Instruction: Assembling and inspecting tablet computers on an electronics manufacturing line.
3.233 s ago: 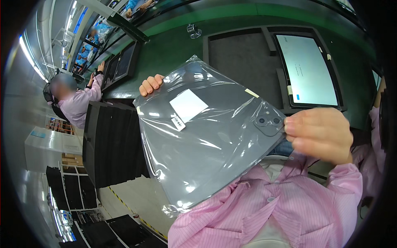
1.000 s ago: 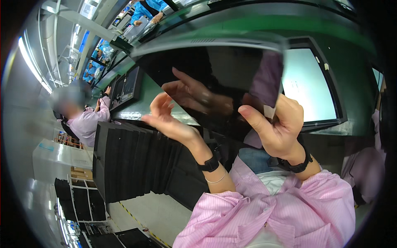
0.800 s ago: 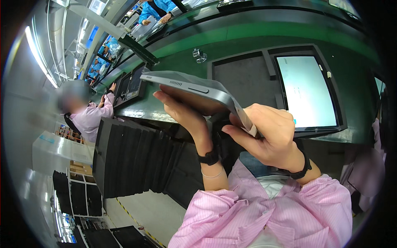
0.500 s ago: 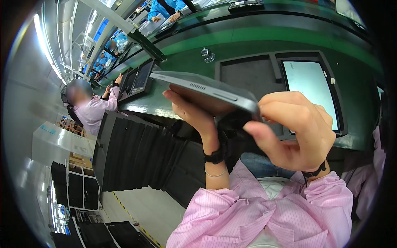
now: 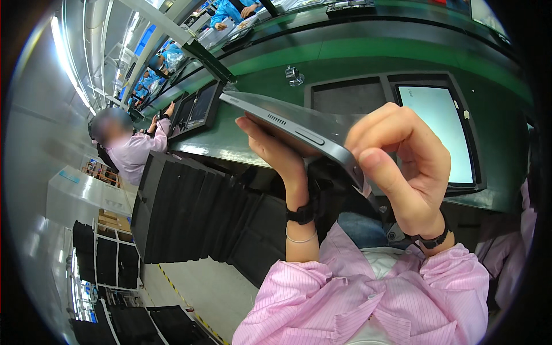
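Observation:
A grey tablet is held tilted above the bench, its thin edge with speaker holes and a long button toward me. My left hand supports it from beneath, the palm under its darker underside. A clear plastic film stands away from the tablet's upper face and stretches toward my right hand. That hand is closed at the tablet's right corner, thumb and fingers pinched on the film. Another strip of clear film hangs below this corner. The tablet's upper face is mostly hidden by the angle.
On the green bench lies a black foam tray with a second, lit tablet in its right bay. A small metal stand sits behind. Stacked black trays rise at left, beside a co-worker in pink.
My right hand has turned and shifted slightly left at the tablet's corner. The film now stands further off the upper face, and a strip shows below the corner. The tablet has tilted more steeply.

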Available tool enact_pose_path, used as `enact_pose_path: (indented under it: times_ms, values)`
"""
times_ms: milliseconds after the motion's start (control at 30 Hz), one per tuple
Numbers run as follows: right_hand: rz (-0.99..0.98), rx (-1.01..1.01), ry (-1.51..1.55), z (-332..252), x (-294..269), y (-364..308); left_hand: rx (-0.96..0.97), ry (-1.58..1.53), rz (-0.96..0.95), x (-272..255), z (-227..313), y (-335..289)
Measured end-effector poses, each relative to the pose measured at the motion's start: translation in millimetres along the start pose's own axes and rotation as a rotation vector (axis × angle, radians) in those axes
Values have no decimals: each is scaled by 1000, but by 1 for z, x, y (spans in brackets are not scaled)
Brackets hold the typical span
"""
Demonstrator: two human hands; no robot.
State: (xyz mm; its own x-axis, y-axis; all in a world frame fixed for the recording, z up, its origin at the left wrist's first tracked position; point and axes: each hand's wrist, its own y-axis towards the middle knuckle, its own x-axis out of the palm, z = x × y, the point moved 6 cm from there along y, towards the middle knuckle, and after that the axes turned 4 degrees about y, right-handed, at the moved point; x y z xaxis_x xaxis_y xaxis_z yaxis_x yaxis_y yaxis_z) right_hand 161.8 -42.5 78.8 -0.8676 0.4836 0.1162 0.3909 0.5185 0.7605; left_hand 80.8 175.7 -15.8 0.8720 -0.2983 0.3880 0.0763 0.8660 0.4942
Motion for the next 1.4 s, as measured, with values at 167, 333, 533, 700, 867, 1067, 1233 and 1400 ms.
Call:
enact_pose_path:
  times_ms: [167,333,533,700,867,1067,1233,1400]
  values:
    - [20,19,125,1,-1,3,-12,33,151,-6,-8,-5]
    - [-25,32,109,4,-1,3,-25,190,8,26,39,-12]
    - [-51,98,172,4,0,4,-35,-81,-106,24,46,-13]
    - [-58,72,149,4,-4,5,-44,74,105,25,45,-15]
    - [-67,177,184,10,-5,5,-118,178,108,25,42,-16]
    - [-114,181,108,33,-17,-14,-151,50,103,9,31,-10]
    - [-155,544,-185,77,-35,-77,-404,-46,29,-11,3,2]
    - [177,625,-104,80,-62,-83,-507,-226,-437,-1,13,-6]
